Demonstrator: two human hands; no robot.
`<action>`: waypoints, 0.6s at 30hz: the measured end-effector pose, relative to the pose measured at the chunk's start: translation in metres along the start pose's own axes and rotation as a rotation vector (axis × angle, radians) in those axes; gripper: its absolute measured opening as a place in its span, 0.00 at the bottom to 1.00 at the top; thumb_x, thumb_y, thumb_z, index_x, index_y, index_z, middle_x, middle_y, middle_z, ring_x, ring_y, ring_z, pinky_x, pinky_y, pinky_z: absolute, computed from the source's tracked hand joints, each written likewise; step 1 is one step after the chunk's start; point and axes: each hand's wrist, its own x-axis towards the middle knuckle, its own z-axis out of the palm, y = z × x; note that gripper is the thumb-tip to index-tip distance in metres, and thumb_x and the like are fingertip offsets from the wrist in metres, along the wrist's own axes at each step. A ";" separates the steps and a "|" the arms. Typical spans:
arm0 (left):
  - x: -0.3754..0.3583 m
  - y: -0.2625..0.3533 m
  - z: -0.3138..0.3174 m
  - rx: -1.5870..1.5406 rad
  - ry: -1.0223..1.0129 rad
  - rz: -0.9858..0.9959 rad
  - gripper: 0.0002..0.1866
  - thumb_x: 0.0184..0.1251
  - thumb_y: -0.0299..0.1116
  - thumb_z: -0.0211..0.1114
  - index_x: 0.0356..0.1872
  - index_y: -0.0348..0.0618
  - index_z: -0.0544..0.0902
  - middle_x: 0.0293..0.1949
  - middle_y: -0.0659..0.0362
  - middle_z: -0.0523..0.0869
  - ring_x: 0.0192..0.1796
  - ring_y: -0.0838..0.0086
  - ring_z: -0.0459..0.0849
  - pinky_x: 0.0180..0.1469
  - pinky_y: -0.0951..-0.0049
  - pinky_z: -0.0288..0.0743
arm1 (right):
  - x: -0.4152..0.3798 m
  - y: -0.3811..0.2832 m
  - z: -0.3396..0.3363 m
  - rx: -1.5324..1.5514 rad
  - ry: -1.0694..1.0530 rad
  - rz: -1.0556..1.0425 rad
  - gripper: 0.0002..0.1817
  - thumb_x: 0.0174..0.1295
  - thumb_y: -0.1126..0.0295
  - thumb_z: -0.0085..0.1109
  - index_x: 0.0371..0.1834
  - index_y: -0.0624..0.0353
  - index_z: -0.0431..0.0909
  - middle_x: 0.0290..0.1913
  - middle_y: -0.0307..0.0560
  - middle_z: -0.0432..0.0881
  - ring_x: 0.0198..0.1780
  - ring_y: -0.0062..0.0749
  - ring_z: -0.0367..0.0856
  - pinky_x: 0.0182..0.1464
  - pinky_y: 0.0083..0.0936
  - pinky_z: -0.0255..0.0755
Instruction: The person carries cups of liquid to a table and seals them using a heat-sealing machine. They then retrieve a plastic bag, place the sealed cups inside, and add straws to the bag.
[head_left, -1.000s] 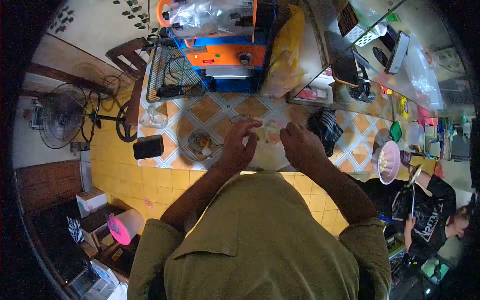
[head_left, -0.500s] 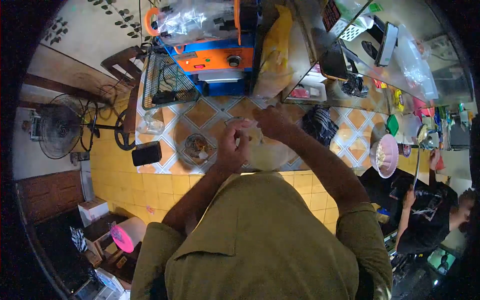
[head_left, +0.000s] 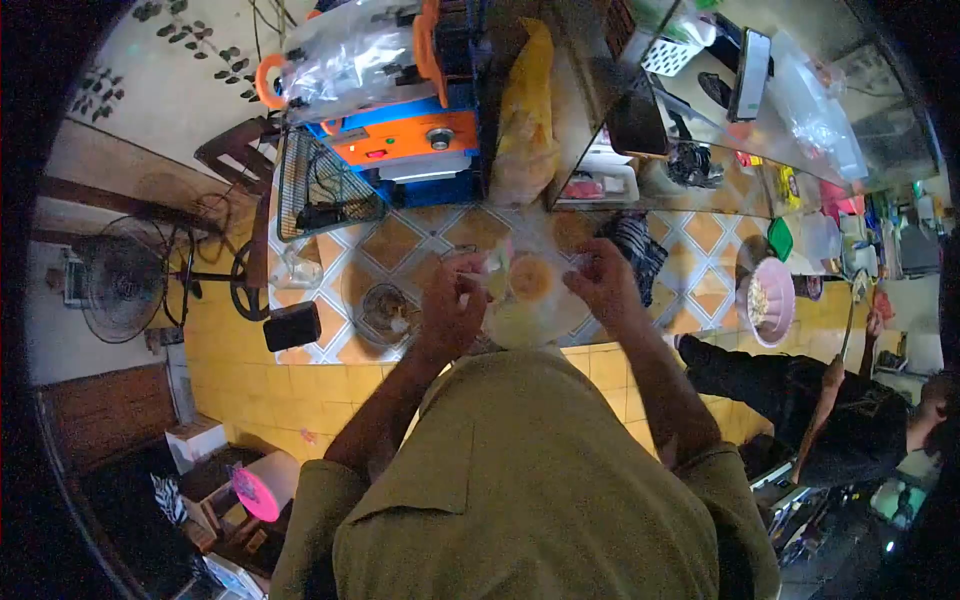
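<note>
Over the front edge of the patterned tabletop, my left hand (head_left: pixel 456 308) is closed, with its fingertips at a thin, clear piece of plastic (head_left: pixel 497 262). To its right, my right hand (head_left: pixel 604 284) is pinched; what its fingertips hold, if anything, is too small to tell. Between and just below both hands lies a pale, see-through round item (head_left: pixel 530 308), perhaps a container or bag, blurred. A glass dish (head_left: pixel 388 312) with small scraps stands left of my left hand.
An orange and blue machine (head_left: pixel 405 140) stands at the back beside a wire basket (head_left: pixel 325 190). Black phone-like case (head_left: pixel 292 327) and clear glass (head_left: pixel 297 272) are at left. At right are a striped black cloth (head_left: pixel 635 250), a pink bowl (head_left: pixel 770 305) and another person (head_left: pixel 840 410).
My right hand has moved right and toward me, away from my left hand. The camera view has shifted slightly. The other person's arms have moved a little.
</note>
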 end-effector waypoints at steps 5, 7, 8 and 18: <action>0.023 0.016 0.016 -0.016 -0.203 0.146 0.21 0.60 0.18 0.50 0.56 0.38 0.72 0.44 0.49 0.81 0.51 0.62 0.82 0.51 0.67 0.76 | -0.011 -0.015 0.063 0.825 -0.014 0.187 0.28 0.59 0.71 0.64 0.62 0.60 0.63 0.40 0.46 0.79 0.38 0.28 0.78 0.40 0.27 0.75; 0.025 0.028 0.015 0.135 -0.293 0.332 0.25 0.56 0.15 0.48 0.58 0.38 0.71 0.46 0.47 0.82 0.53 0.59 0.81 0.55 0.65 0.75 | -0.012 -0.015 0.066 0.848 -0.063 0.186 0.28 0.62 0.70 0.63 0.63 0.59 0.62 0.41 0.46 0.79 0.40 0.30 0.78 0.42 0.26 0.75; 0.021 0.037 0.014 0.108 -0.346 0.277 0.28 0.52 0.14 0.46 0.59 0.38 0.71 0.49 0.47 0.81 0.55 0.58 0.80 0.59 0.65 0.72 | -0.010 -0.010 0.068 0.765 -0.041 0.135 0.30 0.60 0.71 0.64 0.64 0.59 0.61 0.44 0.47 0.78 0.41 0.30 0.78 0.43 0.26 0.75; 0.007 0.011 -0.002 -0.428 -0.134 -0.048 0.26 0.62 0.19 0.54 0.63 0.36 0.65 0.46 0.56 0.77 0.45 0.74 0.78 0.53 0.72 0.72 | -0.031 -0.025 0.013 0.449 -0.010 0.137 0.41 0.47 0.78 0.68 0.67 0.56 0.59 0.56 0.52 0.71 0.54 0.34 0.74 0.55 0.30 0.72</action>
